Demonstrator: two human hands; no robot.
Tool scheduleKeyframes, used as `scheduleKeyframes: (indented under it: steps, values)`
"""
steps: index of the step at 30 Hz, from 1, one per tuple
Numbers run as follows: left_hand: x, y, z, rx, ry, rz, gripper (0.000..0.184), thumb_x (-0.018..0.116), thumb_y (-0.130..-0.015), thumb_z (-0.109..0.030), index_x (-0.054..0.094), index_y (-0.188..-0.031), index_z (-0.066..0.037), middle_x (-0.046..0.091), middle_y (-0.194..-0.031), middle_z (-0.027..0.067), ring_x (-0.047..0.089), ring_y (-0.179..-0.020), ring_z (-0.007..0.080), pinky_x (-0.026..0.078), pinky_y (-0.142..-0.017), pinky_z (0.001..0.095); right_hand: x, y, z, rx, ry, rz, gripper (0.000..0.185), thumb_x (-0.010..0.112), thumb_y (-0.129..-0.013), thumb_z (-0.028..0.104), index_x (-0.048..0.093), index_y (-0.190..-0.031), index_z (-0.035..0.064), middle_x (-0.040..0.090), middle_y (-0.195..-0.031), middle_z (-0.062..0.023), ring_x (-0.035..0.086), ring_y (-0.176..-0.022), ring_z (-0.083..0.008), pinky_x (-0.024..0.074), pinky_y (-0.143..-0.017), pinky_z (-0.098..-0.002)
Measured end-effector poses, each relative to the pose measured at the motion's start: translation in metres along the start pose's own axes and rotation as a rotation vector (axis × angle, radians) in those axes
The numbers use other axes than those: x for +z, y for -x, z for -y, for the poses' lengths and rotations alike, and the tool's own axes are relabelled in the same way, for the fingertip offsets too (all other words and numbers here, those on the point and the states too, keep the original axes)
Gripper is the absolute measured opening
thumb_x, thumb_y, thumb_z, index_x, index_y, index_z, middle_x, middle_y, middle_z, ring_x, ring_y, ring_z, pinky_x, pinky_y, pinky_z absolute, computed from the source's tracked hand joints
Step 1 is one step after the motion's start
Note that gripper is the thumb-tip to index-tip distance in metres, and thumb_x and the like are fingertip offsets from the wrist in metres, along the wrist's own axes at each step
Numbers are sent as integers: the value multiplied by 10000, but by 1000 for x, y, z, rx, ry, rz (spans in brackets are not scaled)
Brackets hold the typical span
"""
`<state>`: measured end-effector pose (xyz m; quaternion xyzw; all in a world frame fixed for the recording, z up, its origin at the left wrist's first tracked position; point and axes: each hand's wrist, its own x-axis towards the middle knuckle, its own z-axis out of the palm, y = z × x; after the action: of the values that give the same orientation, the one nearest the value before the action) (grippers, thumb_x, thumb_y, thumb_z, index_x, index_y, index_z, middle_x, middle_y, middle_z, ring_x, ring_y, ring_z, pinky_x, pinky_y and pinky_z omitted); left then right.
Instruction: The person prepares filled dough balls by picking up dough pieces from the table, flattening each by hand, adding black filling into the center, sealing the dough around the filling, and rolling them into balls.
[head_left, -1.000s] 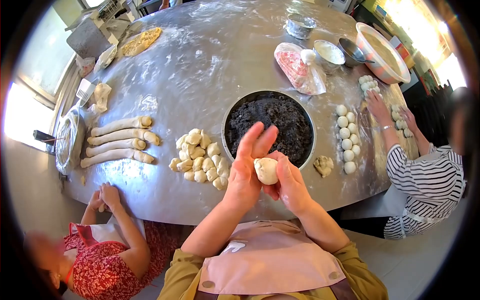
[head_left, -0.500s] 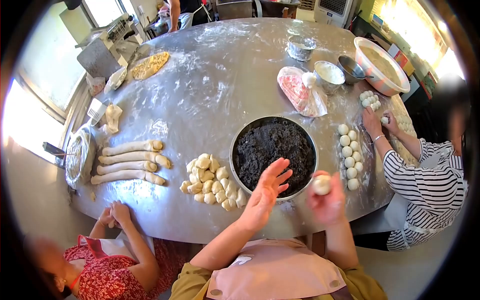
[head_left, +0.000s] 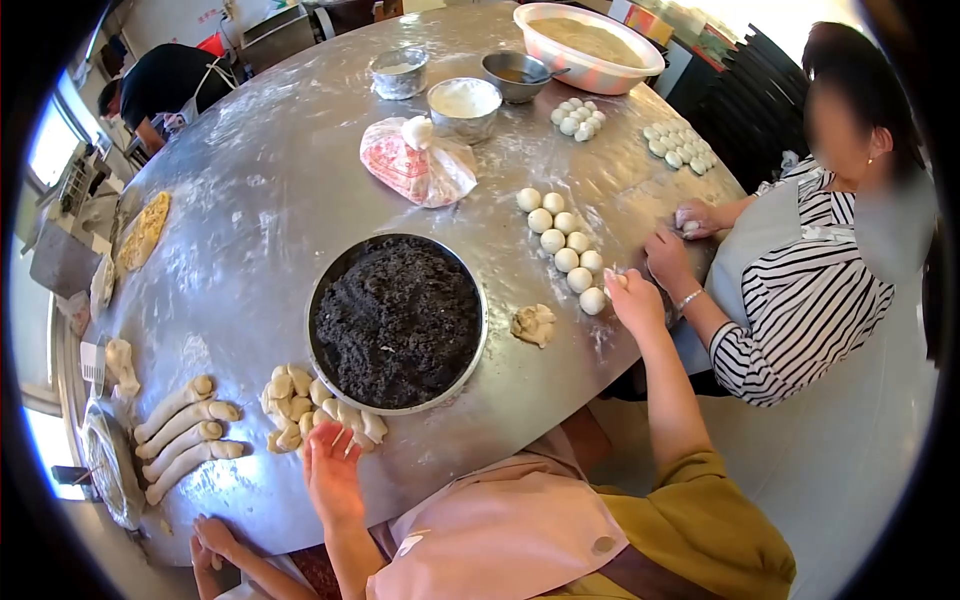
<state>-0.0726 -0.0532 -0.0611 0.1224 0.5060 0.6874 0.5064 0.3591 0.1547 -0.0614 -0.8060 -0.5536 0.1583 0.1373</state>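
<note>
The right hand [head_left: 642,303] was positioned right of centre in the frame, its fingertips pinching a dough ball [head_left: 619,281], partly hidden by the fingers, just beside the lower end of the double row of white balls [head_left: 566,260]. The left hand [head_left: 335,482], lower left of centre, was held with fingers loosely spread, near the dough pieces [head_left: 288,398]. Left of centre, the round pan [head_left: 484,315] contained dark filling [head_left: 395,325].

Just beside the right hand [head_left: 638,302], the balls [head_left: 566,260] look smooth and matt. Left of it, the black mix [head_left: 395,325] is rough and matt, its pan [head_left: 483,330] shiny metal. Beneath, the table [head_left: 525,395] is glossy metal; beyond, the tub [head_left: 600,78] smooth plastic.
</note>
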Motion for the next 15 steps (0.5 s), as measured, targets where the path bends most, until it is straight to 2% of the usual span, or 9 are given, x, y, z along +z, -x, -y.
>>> scheduleKeyframes:
  steps: [2,6,9,12,15]
  values:
    - [-8,5,0,4,-17,-49,312,479,-995,-304,557,-1179,-66,610,-1123,71,598,-1009,219,491,-818,338,6,-6,4,32,29,-3,532,492,-907,515,596,-1018,6,655,-964,-248,622,-957,-401,475,-810,-471]
    - [-25,12,3,-20,-44,-122,329,478,-992,-330,551,-1183,-72,609,-1116,61,590,-1000,211,472,-812,333,7,-18,20,141,162,156,618,422,-921,560,556,-1159,5,647,-1068,-236,607,-1030,-399,461,-876,-467]
    - [-29,15,7,-62,-51,-113,337,472,-993,-344,544,-1192,-82,607,-1109,53,582,-999,203,454,-818,333,38,-48,-5,123,139,195,664,358,-941,574,521,-1225,-3,624,-1135,-250,596,-1063,-402,445,-915,-466]
    - [-29,16,8,-92,-58,-97,341,467,-994,-351,541,-1196,-86,604,-1108,49,577,-1001,198,444,-824,334,36,-58,-17,64,51,279,670,294,-958,578,518,-1236,10,593,-1183,-270,579,-1093,-411,426,-944,-468]
    - [-36,14,10,-64,-71,-133,344,470,-995,-350,538,-1196,-79,601,-1118,48,577,-1002,188,438,-829,323,31,-51,-32,67,-179,250,625,286,-970,556,536,-1185,24,620,-1106,-266,601,-1032,-409,448,-890,-458]
